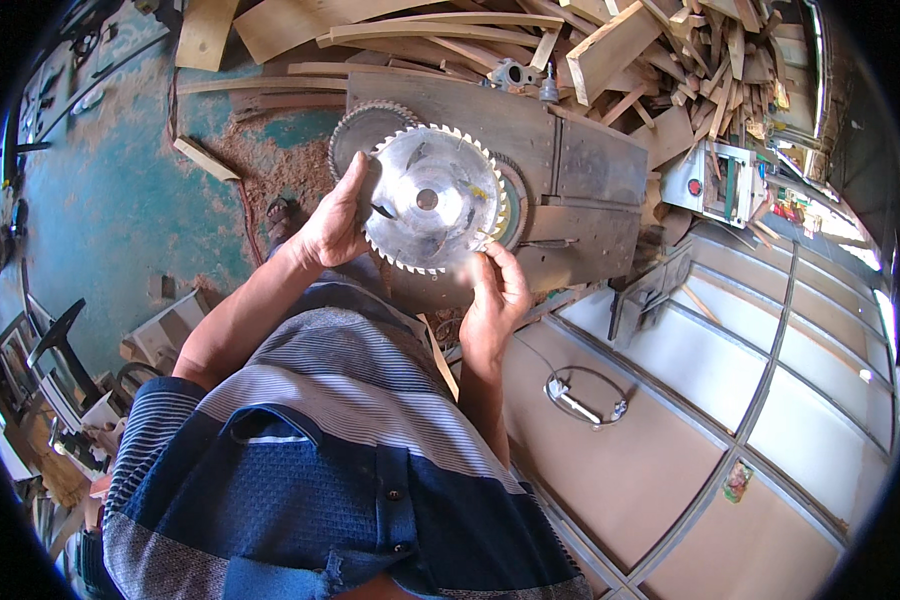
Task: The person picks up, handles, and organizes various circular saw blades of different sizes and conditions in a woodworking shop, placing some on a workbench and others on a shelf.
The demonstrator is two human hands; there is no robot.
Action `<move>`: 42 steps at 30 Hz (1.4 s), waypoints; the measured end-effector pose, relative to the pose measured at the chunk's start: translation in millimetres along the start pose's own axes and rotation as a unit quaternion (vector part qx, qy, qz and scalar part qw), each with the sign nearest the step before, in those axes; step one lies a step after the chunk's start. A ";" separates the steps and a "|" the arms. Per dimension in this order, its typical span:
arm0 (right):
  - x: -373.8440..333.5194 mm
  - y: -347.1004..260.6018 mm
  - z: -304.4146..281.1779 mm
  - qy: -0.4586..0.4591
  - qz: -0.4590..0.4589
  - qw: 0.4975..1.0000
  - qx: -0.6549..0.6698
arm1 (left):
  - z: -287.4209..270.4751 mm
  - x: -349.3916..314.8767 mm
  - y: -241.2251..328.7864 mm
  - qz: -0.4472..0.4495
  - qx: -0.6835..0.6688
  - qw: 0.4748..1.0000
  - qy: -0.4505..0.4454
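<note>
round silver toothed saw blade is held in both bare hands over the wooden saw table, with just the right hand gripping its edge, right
Not quite: the head view shows both hands on the round silver toothed saw blade. The left hand grips its left edge and the right hand pinches its lower right edge. It is held over the wooden saw table, as you said.

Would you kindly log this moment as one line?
left hand: holds saw blade by its left edge | right hand: fingers on its lower toothed rim | below: saw table, another blade
</note>
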State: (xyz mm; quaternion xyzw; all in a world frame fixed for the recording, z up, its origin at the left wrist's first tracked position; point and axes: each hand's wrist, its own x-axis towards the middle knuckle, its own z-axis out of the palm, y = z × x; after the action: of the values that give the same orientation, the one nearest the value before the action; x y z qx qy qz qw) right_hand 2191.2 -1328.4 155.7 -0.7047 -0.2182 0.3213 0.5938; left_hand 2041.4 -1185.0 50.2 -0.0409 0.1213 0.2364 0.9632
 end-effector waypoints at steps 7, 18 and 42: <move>4.6 -4.8 1.3 0.001 -0.021 0.999 -0.031 | -17.5 -1.9 -3.9 0.000 -0.018 0.999 0.031; 5.5 -1.5 -1.5 0.002 -0.033 0.997 -0.065 | -17.2 -4.9 -5.0 -0.014 -0.068 0.997 -0.011; -1.2 10.0 -10.9 0.010 -0.008 0.999 -0.029 | -34.4 -2.5 -6.9 -0.052 -0.105 0.991 -0.064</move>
State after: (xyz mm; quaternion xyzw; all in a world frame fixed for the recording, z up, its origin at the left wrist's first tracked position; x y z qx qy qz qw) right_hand 2197.4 -1338.7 147.1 -0.7232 -0.2268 0.3029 0.5777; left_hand 2035.1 -1196.8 17.7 -0.1327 0.0315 0.1998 0.9703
